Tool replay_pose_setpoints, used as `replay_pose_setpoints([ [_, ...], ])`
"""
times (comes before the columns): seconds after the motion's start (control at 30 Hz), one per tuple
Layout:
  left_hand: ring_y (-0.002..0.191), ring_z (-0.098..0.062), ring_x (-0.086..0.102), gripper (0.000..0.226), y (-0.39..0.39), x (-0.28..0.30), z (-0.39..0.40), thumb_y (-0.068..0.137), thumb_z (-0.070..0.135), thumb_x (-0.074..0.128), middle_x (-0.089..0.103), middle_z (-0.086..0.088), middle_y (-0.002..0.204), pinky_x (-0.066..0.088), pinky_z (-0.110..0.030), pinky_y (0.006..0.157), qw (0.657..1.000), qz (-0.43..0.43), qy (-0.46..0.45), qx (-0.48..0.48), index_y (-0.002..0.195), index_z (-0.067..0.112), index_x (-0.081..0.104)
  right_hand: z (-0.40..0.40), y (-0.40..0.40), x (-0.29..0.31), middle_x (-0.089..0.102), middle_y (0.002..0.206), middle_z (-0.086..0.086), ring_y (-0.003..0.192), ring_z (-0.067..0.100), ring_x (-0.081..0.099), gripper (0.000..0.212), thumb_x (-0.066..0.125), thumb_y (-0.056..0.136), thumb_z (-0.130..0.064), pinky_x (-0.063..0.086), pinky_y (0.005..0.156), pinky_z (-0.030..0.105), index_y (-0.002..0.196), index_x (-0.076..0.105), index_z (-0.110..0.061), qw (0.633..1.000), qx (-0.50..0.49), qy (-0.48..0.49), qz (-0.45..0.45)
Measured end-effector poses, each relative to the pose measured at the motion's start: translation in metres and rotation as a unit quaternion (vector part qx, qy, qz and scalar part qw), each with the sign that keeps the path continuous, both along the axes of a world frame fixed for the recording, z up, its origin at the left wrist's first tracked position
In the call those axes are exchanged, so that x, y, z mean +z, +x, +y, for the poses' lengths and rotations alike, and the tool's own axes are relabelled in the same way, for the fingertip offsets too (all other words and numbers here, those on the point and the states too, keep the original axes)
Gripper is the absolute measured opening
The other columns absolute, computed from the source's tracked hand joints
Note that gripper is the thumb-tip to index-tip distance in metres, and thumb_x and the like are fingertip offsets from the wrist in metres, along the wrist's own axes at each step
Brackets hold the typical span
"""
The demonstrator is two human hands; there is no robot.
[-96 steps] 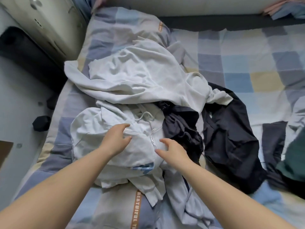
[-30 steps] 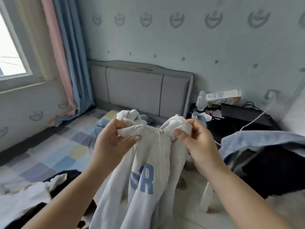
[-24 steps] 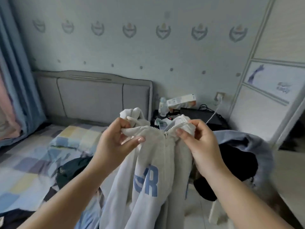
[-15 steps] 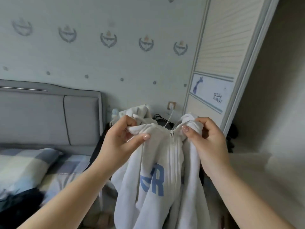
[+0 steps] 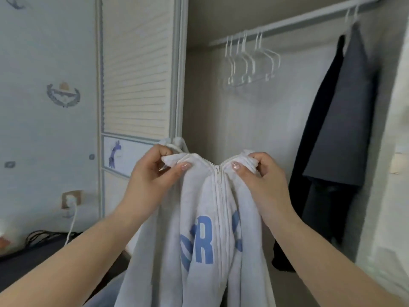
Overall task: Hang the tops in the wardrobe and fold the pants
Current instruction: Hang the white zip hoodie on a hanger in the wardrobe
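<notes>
Wardrobe [image 5: 254, 120] space stands open beyond both hands, its rail [image 5: 287, 24] high above the grip and a cluster of bare white hangers [image 5: 250, 63] up and slightly right of it. Further right of the right hand hangs a dark garment [image 5: 340, 129], already on the rail.

Trouble, as I judge it, lies in the changeover. To fetch a hanger, one hand has to leave the white zip hoodie [image 5: 208, 229], and then the whole weight drops onto a single pinch at the collar. The cloth could slide out, or the hoodie could swing and bunch. The zip looks drawn almost to the top, so a hanger may have to go in from below or the zip be opened first; forcing it through the neck could strain the teeth. The hangers sit tight together, so pulling one may drag its neighbours.

The left hand [image 5: 152, 185] pinches the left collar edge, thumb on the front, fingers curled behind. The right hand [image 5: 263, 185] clamps the right collar edge the same way. Both grips are closed on the cloth, and the hoodie hangs straight down between and below them, in front of the wardrobe.
</notes>
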State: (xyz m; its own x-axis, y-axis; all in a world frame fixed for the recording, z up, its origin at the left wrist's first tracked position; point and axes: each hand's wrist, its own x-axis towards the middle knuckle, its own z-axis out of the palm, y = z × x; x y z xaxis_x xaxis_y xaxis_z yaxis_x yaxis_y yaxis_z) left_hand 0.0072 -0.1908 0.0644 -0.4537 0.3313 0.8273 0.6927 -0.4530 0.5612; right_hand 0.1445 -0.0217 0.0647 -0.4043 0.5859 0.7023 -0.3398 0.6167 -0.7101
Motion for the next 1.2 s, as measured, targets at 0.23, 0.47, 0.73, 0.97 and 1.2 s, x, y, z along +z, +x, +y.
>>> replay_pose_setpoints([
  [0.23,0.079,-0.008,0.06,0.017,-0.046,0.057,0.111,0.085,0.031,0.067,0.063,0.008,0.085,0.048,-0.02,0.073,0.997,0.014,0.027,-0.074,0.083,0.016,0.06,0.071,-0.011,0.062,0.052,0.097,-0.01,0.081,-0.01,0.052,0.017,0.072,0.077,-0.042,0.038,0.065,0.002,0.075,0.058,-0.033,0.975,-0.188,0.1,-0.059],
  [0.47,0.079,-0.009,0.061,0.015,-0.069,0.098,0.212,0.088,0.035,0.062,0.064,0.009,0.085,0.052,-0.034,0.079,0.995,-0.047,0.021,-0.089,0.088,0.02,0.06,0.15,-0.03,0.117,0.052,0.09,-0.011,0.075,0.002,0.051,0.025,0.071,0.074,-0.053,0.039,0.06,0.015,0.081,0.055,-0.034,0.92,-0.288,0.178,-0.198],
  [0.73,0.056,-0.002,0.048,0.019,-0.096,0.157,0.306,0.088,0.027,0.065,0.056,0.016,0.059,0.041,-0.027,0.063,0.99,-0.016,0.072,-0.118,0.076,0.016,0.057,0.256,-0.082,0.221,0.051,0.122,0.004,0.1,0.01,0.052,0.052,0.061,0.085,-0.048,0.039,0.083,0.024,0.129,0.048,-0.022,0.899,-0.329,0.248,-0.147],
  [0.97,0.057,-0.007,0.044,0.022,-0.115,0.188,0.37,0.086,0.024,0.068,0.051,0.009,0.059,0.037,-0.03,0.062,0.991,0.038,0.081,-0.102,0.072,0.011,0.055,0.33,-0.126,0.326,0.043,0.141,0.017,0.125,0.034,0.046,0.054,0.044,0.097,-0.042,0.039,0.095,0.034,0.137,0.043,-0.006,0.895,-0.377,0.198,-0.132],
  [1.2,0.06,-0.007,0.044,0.023,-0.126,0.199,0.398,0.085,0.016,0.068,0.049,0.002,0.064,0.036,-0.029,0.063,0.988,0.061,0.096,-0.103,0.074,0.002,0.053,0.364,-0.154,0.357,0.063,0.102,0.016,0.102,0.033,0.055,0.044,0.043,0.097,-0.042,0.04,0.081,0.029,0.098,0.066,-0.003,0.908,-0.331,0.195,-0.169],
])
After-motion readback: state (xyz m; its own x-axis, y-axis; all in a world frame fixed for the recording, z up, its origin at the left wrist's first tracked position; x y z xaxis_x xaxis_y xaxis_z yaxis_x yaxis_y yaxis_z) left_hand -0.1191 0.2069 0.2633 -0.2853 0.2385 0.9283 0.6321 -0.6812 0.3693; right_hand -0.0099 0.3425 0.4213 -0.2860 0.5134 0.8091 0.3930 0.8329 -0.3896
